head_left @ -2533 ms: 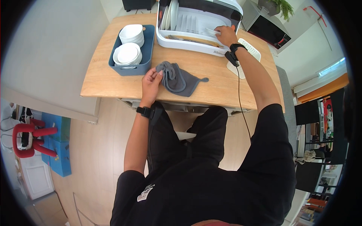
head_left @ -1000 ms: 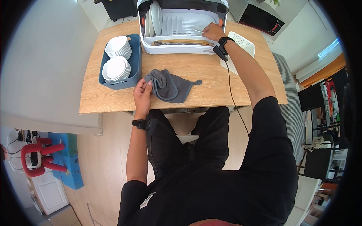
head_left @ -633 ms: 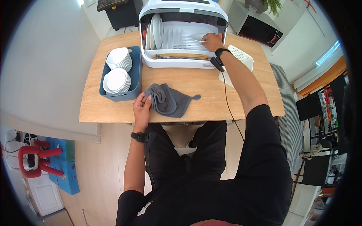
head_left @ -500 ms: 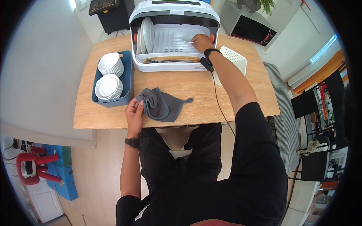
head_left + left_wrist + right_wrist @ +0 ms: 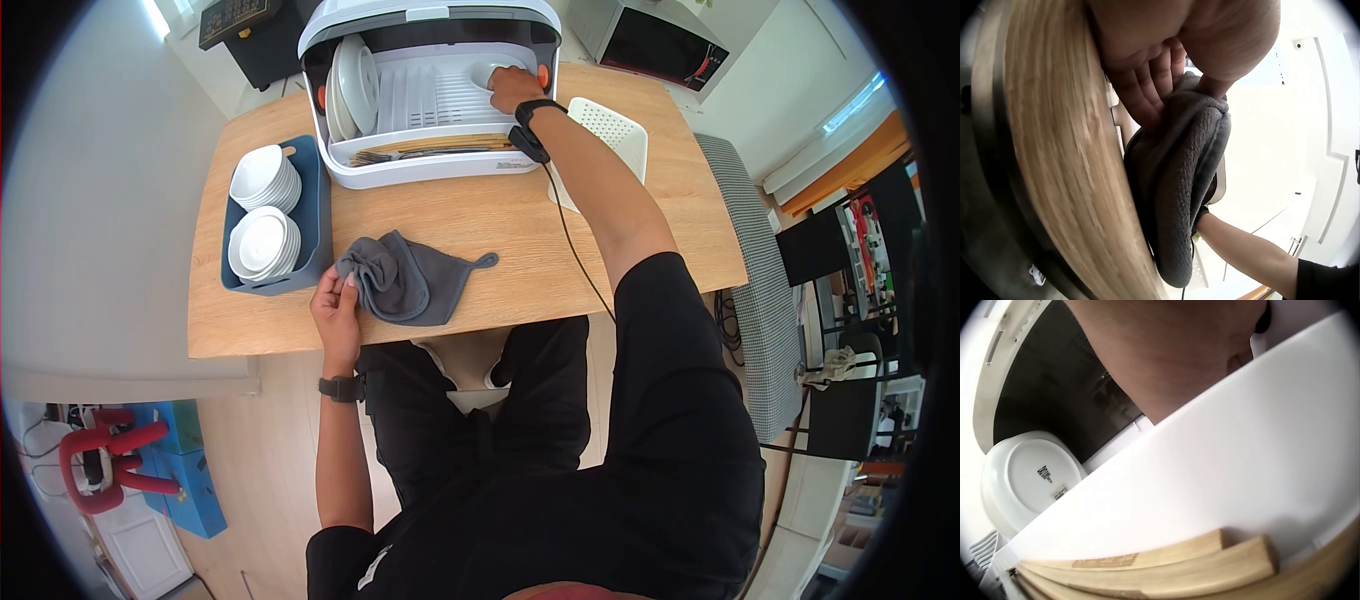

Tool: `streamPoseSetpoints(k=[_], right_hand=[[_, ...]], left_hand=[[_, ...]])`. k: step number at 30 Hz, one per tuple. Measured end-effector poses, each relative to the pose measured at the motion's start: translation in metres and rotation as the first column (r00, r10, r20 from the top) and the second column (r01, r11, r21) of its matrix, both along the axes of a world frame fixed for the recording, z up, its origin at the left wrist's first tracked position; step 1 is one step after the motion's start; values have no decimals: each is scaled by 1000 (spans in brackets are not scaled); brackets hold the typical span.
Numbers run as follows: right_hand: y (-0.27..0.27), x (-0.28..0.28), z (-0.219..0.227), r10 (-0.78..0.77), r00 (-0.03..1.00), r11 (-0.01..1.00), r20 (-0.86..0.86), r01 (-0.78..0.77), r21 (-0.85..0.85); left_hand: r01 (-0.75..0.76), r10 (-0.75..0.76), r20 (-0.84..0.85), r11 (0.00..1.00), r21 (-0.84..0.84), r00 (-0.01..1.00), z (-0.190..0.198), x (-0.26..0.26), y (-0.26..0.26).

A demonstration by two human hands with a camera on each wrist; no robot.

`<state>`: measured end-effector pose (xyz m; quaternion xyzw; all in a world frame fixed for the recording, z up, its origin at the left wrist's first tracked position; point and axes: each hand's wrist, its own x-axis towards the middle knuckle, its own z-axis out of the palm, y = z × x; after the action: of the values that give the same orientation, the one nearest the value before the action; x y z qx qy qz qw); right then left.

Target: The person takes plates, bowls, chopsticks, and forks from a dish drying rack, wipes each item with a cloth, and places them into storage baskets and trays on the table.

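Note:
My left hand [image 5: 337, 318] pinches the left end of a bunched grey cloth [image 5: 420, 285] lying near the table's front edge. Thumb and fingers sit on the fabric [image 5: 1175, 181] in the left wrist view. At the back, my right hand [image 5: 515, 90] reaches inside a white dish rack [image 5: 440, 172] and grips a small white dish [image 5: 483, 72] at its right end. A white partition hides the fingers of this hand [image 5: 1172, 356] in the right wrist view. White plates [image 5: 358, 82] stand upright at the rack's left.
A blue bin [image 5: 317, 205] with two stacks of white bowls [image 5: 262, 244] stands left on the table. Chopsticks and cutlery [image 5: 430, 150] lie in the rack's front tray. A perforated white tray [image 5: 625, 135] is under my right forearm, where a black cable [image 5: 575, 245] hangs.
The head view has shifted, so the table things appear further left. My left hand stays on the cloth and my right hand stays at the dish, which shows slightly more of its inside.

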<state>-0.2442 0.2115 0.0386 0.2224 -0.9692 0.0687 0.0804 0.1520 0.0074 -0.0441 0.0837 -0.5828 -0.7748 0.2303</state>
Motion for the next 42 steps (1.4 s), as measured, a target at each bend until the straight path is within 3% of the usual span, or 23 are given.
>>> streamPoseSetpoints(k=[7, 10, 12, 18, 27, 30, 33, 36, 39, 42], right_hand=[[0, 2, 5, 11, 1000, 1000, 19, -10, -5], [-3, -1, 1, 49, 998, 998, -33, -50, -27], [-2, -2, 0, 82, 995, 995, -59, -79, 54], [0, -6, -7, 65, 983, 994, -173, -49, 95], [-3, 6, 4, 12, 994, 990, -105, 4, 143], [-7, -6, -2, -14, 990, 982, -142, 40, 182], [-8, -22, -3, -29, 998, 979, -61, 41, 201], [-17, 6, 21, 36, 983, 989, -182, -62, -135], [-42, 39, 54, 92, 971, 981, -222, -127, -149], [-71, 68, 61, 256, 940, 937, -224, -298, -182]], left_hand=[[14, -14, 0, 1000, 1, 1000, 0, -1, 0], [-15, 15, -12, 1000, 15, 1000, 1, -2, 1], [5, -5, 5, 1000, 17, 1000, 0, 0, 0], [6, -6, 1, 999, 54, 1000, 2, -1, 2], [9, -8, -34, 999, 34, 999, 0, -2, 1], [-12, 12, -20, 1000, 9, 1000, -1, -3, 1], [-35, 35, -3, 999, 32, 999, 1, -4, 4], [-22, 24, -26, 998, 64, 999, 1, -3, 4], [5, 0, -53, 995, 98, 999, 1, -6, 4], [4, 3, -72, 995, 95, 997, 8, -2, 10]])
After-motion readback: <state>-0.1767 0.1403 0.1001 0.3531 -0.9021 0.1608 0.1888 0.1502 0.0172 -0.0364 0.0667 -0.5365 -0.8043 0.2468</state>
